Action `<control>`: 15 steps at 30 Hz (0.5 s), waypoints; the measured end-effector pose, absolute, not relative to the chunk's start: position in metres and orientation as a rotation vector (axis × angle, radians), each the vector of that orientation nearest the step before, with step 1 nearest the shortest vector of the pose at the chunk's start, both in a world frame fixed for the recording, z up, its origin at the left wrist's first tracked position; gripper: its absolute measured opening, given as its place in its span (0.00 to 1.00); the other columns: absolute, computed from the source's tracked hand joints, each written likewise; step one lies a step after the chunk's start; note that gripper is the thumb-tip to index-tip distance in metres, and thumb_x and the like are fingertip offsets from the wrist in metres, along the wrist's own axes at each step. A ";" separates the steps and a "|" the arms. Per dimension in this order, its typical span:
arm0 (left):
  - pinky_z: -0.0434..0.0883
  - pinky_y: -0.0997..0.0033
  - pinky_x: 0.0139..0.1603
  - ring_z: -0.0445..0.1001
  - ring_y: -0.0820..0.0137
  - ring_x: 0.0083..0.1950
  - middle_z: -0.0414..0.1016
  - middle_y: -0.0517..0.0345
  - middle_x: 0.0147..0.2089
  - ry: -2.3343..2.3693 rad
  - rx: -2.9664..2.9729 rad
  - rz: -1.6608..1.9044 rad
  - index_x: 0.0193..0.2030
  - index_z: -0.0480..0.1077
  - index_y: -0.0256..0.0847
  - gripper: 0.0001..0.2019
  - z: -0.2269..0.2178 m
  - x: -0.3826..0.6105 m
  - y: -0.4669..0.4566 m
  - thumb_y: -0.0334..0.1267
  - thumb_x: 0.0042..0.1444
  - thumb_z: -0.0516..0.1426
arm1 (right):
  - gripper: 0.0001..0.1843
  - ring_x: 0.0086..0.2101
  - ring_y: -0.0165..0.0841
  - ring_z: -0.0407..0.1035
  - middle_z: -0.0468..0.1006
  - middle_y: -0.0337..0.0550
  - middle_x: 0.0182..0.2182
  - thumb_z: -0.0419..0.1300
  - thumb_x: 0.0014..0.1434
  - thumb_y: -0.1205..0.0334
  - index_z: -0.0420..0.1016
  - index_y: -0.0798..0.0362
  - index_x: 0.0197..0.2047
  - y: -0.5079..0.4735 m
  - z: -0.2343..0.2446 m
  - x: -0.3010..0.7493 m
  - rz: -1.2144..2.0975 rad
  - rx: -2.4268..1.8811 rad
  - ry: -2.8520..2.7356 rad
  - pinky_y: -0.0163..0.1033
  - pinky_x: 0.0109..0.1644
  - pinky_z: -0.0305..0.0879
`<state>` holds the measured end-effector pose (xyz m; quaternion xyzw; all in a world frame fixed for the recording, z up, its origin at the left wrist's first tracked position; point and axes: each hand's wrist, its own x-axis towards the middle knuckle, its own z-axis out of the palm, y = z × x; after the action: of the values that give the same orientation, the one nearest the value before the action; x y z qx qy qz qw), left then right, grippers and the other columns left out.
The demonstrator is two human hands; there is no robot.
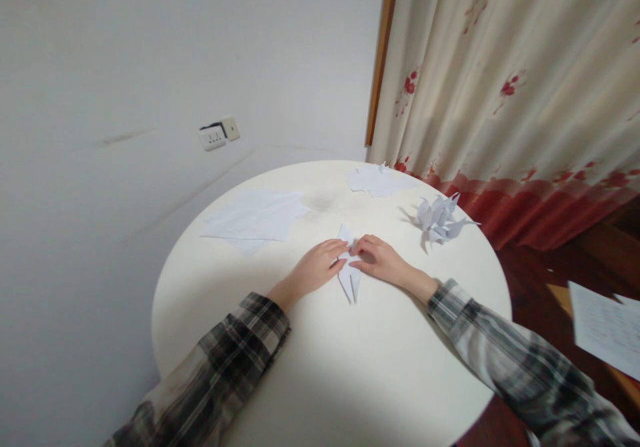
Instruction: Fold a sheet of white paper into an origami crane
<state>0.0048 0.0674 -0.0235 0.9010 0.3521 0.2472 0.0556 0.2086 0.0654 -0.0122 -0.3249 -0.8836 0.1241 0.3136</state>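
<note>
**Both hands at a folded white paper, mid-table**

Reaches both arms over a round white table (300,380), with left hand (316,267) and right hand (383,260) at the same folded paper (346,279), roughly central on the tabletop. Lies there long and narrow, with a pointed end away from the body and, at the near end, two slim points parted by a slit.

Touches the paper's middle from the left with left fingertips, thumb nearer the body, other fingers stretched farther up. Touches it from the right with right thumb and forefinger, both curved, with a gap between the two. Sets fingertips of both hands close together, palms well apart. Cannot tell, for either hand, a pinch on the paper from a light press.

Wears plaid sleeves (215,360) in grey, black and white.

Beyond the left hand: overlapping loose sheets (255,217), white and flat. Toward the far rim: more white sheets (377,181), with a small folded piece (383,167) at their far edge. Beyond the right hand, near the rim: a cluster of pointed paper shapes (440,220), too tangled to count.

Behind: a pale wall (125,47) with a socket (214,137), then a cream curtain (525,47) with red flowers and a red lower band. At far right: a written page (607,330), too blurred to read.
</note>
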 end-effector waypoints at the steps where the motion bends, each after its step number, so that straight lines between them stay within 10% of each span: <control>1: 0.61 0.62 0.59 0.63 0.68 0.56 0.69 0.52 0.53 1.067 2.737 0.751 0.52 0.65 0.39 0.16 -0.023 0.005 0.067 0.39 0.58 0.48 | 0.10 0.39 0.34 0.64 0.70 0.45 0.36 0.58 0.54 0.57 0.69 0.53 0.38 0.065 -0.012 0.209 0.328 -0.854 -2.341 0.41 0.45 0.62; 15: 0.58 0.65 0.60 0.61 0.68 0.59 0.66 0.50 0.57 1.138 2.759 0.634 0.54 0.64 0.37 0.20 -0.025 0.004 0.067 0.44 0.59 0.46 | 0.19 0.50 0.37 0.60 0.68 0.50 0.49 0.54 0.57 0.54 0.66 0.53 0.50 0.070 -0.014 0.209 0.291 -0.829 -2.468 0.46 0.54 0.59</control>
<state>0.0042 0.0673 -0.0246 0.9034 0.3725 0.2074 0.0451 0.2089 0.0697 -0.0135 -0.3057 -0.9102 0.1072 0.2582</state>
